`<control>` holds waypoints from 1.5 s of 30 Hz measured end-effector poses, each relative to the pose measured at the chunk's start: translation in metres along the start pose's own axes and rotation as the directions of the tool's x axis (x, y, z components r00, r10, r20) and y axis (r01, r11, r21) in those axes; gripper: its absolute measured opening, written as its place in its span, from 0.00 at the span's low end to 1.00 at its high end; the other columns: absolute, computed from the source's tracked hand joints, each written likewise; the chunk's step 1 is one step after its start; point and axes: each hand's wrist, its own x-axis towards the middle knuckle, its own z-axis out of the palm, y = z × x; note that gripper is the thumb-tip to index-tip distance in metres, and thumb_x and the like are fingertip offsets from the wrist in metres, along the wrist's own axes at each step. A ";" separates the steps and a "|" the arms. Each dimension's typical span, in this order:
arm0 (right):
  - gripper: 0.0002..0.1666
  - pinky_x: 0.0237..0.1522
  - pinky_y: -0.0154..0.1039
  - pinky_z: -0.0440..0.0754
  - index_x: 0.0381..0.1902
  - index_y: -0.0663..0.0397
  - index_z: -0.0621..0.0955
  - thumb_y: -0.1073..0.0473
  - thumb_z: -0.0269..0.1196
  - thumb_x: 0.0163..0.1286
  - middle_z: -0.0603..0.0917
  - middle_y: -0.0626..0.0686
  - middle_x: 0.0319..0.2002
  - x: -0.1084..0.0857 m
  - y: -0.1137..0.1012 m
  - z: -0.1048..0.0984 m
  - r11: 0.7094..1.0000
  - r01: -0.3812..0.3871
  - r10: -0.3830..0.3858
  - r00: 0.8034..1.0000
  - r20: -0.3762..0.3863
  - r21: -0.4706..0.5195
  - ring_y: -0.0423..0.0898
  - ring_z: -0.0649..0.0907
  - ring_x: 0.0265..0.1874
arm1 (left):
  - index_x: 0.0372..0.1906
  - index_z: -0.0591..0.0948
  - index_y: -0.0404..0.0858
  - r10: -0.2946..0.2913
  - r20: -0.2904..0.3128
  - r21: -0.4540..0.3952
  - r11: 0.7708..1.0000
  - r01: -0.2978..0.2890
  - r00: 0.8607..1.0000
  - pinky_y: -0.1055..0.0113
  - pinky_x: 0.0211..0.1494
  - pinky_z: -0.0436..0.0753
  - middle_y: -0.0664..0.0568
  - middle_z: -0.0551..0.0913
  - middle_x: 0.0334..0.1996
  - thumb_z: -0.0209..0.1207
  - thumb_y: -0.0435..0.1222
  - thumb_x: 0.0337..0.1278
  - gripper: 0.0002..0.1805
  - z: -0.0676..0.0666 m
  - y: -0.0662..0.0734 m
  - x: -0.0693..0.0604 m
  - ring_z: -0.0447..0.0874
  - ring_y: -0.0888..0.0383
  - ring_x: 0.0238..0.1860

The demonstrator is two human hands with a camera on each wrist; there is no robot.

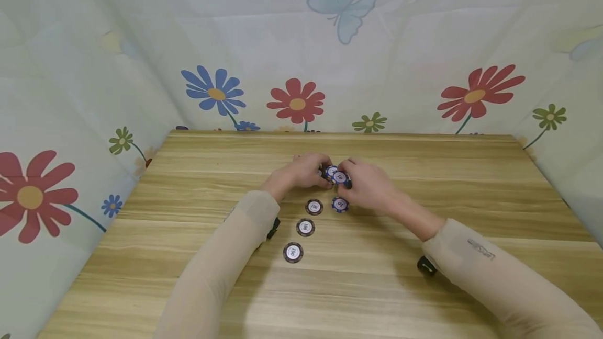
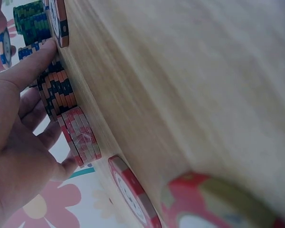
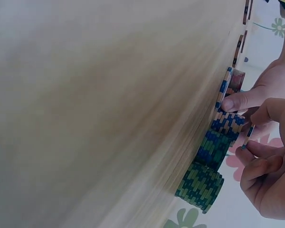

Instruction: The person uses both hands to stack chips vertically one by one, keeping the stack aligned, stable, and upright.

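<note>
My right hand [image 1: 369, 184] pinches a blue-edged poker chip [image 1: 340, 177] marked 10, held tilted just above a blue-and-white stack of chips [image 3: 228, 124]. My left hand [image 1: 307, 170] is curled round that stack: its thumb presses the near side while other fingers reach behind the row. In the left wrist view, a black-and-orange stack [image 2: 58, 92] and a red-pink stack [image 2: 80, 135] stand beside its fingers. A blue-green stack [image 3: 213, 148] and a green stack [image 3: 199, 187] stand on the other side. Another blue chip [image 1: 340, 204] lies flat in front.
Black-edged chips marked 100 lie in a slanting line on the wooden table [image 1: 212, 266], one of them a black chip [image 1: 305, 227]. Red-edged chips, among them a red chip [image 2: 133, 192], lie flat near the left wrist. A flowered cloth [image 1: 400, 67] hangs behind the table.
</note>
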 end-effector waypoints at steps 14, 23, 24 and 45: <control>0.24 0.40 0.44 0.84 0.54 0.65 0.82 0.60 0.71 0.61 0.82 0.57 0.44 0.012 0.000 0.003 1.000 -0.020 0.020 1.000 0.003 0.022 0.50 0.83 0.37 | 0.52 0.82 0.42 0.013 0.001 -0.007 1.000 -0.013 1.000 0.30 0.70 0.54 0.56 0.83 0.46 0.74 0.44 0.58 0.21 -0.001 0.000 0.001 0.78 0.56 0.50; 0.24 0.41 0.47 0.85 0.53 0.66 0.82 0.62 0.70 0.60 0.82 0.59 0.46 0.017 0.000 0.004 1.000 0.010 -0.010 1.000 0.008 0.014 0.53 0.84 0.39 | 0.54 0.82 0.42 0.007 0.007 -0.010 1.000 -0.007 1.000 0.31 0.69 0.55 0.56 0.84 0.46 0.74 0.45 0.59 0.22 0.000 0.000 0.001 0.79 0.57 0.49; 0.24 0.41 0.47 0.84 0.54 0.66 0.82 0.62 0.70 0.60 0.83 0.59 0.47 0.017 0.000 0.004 1.000 0.011 -0.011 1.000 0.007 0.011 0.53 0.84 0.39 | 0.54 0.82 0.42 0.006 0.007 -0.009 1.000 -0.006 1.000 0.31 0.69 0.55 0.56 0.84 0.46 0.74 0.45 0.59 0.22 -0.001 0.000 0.001 0.79 0.57 0.50; 0.24 0.43 0.49 0.84 0.55 0.64 0.82 0.60 0.71 0.62 0.83 0.58 0.50 0.021 0.005 0.006 1.000 -0.021 0.021 0.999 0.030 0.009 0.52 0.85 0.41 | 0.55 0.81 0.41 -0.004 0.011 -0.015 1.000 0.004 1.000 0.32 0.70 0.56 0.54 0.83 0.47 0.73 0.45 0.59 0.23 0.000 0.001 0.000 0.79 0.56 0.50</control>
